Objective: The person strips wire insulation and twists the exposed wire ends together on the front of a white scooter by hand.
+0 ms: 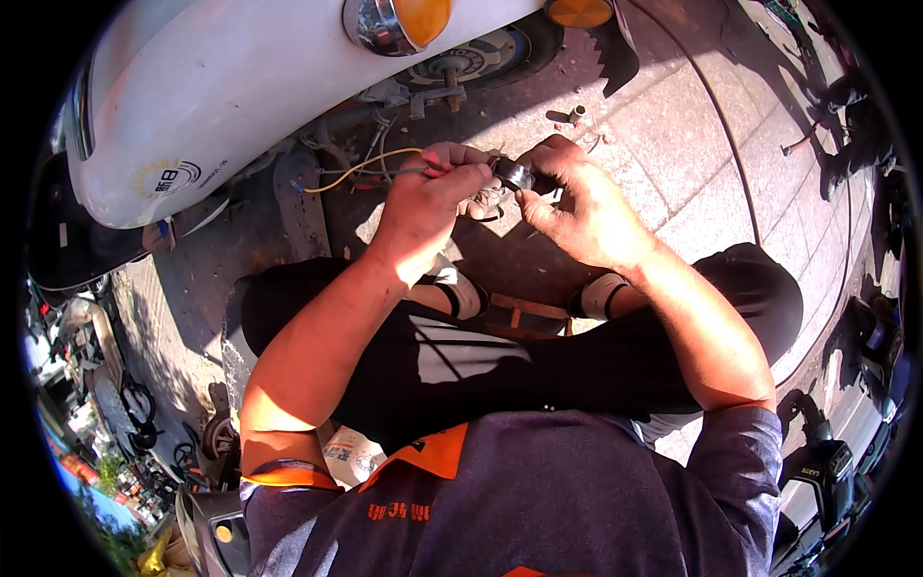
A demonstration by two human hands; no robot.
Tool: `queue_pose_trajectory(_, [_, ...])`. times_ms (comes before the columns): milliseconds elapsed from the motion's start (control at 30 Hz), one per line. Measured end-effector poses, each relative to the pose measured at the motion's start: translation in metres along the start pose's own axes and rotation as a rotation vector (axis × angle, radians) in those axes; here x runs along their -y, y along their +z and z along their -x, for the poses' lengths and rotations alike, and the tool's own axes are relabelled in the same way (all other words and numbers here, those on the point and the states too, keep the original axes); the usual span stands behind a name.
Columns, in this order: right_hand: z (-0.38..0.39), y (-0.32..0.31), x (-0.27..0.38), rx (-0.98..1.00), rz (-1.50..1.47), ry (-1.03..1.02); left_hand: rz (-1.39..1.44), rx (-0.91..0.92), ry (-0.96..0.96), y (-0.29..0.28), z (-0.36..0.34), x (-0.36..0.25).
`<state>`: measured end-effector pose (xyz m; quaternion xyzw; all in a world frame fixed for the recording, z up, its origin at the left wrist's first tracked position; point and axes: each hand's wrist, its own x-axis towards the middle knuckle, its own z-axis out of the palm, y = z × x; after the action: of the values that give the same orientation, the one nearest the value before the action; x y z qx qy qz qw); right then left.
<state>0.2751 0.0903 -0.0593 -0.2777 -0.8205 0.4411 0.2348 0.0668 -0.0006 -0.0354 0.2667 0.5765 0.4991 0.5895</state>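
Observation:
My left hand is closed around a bundle of wires near the middle, with a yellow wire and thinner grey wires trailing out to the left. My right hand pinches a shiny black round part, which looks like a roll of tape, close beside the left fingertips. Some pale wire ends show between the two hands; exactly where they join is too small to tell. Above the hands is the white body panel of a scooter, with an amber lamp and a wheel behind it.
A small metal cylinder lies on the paving past my right hand. A dark cable runs across the ground at right. A low wooden piece lies between my feet. Other vehicles stand at both sides.

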Motion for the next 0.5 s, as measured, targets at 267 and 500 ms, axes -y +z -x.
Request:
queue_pose_trajectory(267, [-0.0007, -0.0021, 0.0015, 0.012, 0.038, -0.036, 0.047, -0.007, -0.027, -0.0027, -0.0031, 0.0050])
queue_pose_trajectory(500, [-0.0005, -0.0039, 0.0032, -0.001, 0.000, -0.046, -0.007, 0.003, 0.003, -0.0044, -0.0035, 0.0059])
